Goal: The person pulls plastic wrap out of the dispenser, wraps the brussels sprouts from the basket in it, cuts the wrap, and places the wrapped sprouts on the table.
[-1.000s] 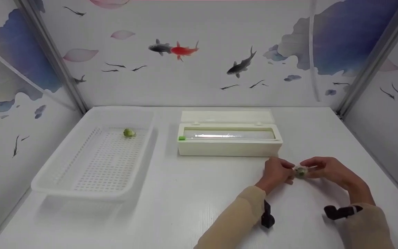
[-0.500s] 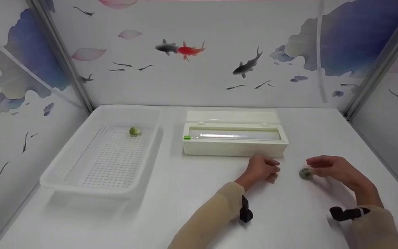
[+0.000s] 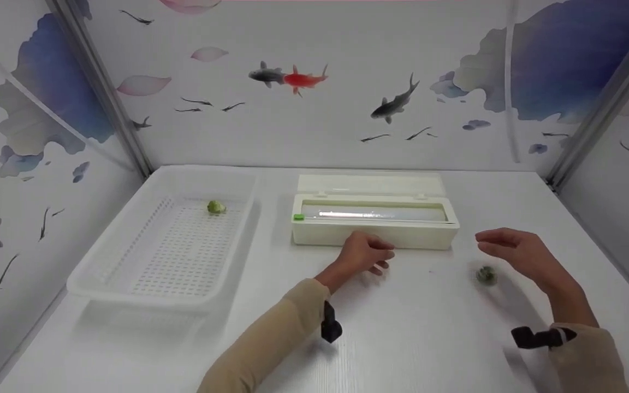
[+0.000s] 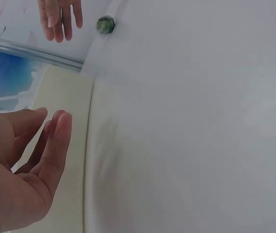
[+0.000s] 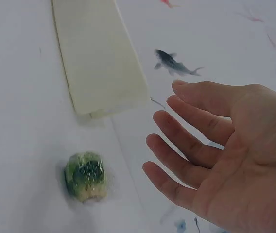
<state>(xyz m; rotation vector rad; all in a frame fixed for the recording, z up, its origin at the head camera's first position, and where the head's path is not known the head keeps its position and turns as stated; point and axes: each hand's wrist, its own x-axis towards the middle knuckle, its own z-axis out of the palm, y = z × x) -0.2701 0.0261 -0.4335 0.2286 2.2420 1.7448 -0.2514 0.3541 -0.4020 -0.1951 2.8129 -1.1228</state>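
A small round green vegetable piece (image 3: 486, 275) lies on the white table at the right, with what looks like clear cling film round it; its kind is unclear. My right hand (image 3: 527, 254) hovers above and beside it, apart from it, fingers relaxed and holding nothing, as the right wrist view also shows (image 5: 240, 160). Just in front of the cling film dispenser (image 3: 374, 237) is my left hand (image 3: 361, 254), its fingers loosely bent round nothing. The dispenser's lid (image 3: 369, 184) stands raised at the back, a film roll (image 3: 374, 212) lies inside, and a green slider (image 3: 298, 217) sits at its left end.
On the left stands a white perforated plastic basket (image 3: 140, 301). One pale green vegetable piece (image 3: 216, 207) lies in it near the back. Printed panels (image 3: 336, 33) enclose the table at the back and both sides.
Both hands have let go of the wrapped vegetable piece, which stays on the table. My left hand has moved left to the dispenser's front; my right hand has drawn slightly up and away.
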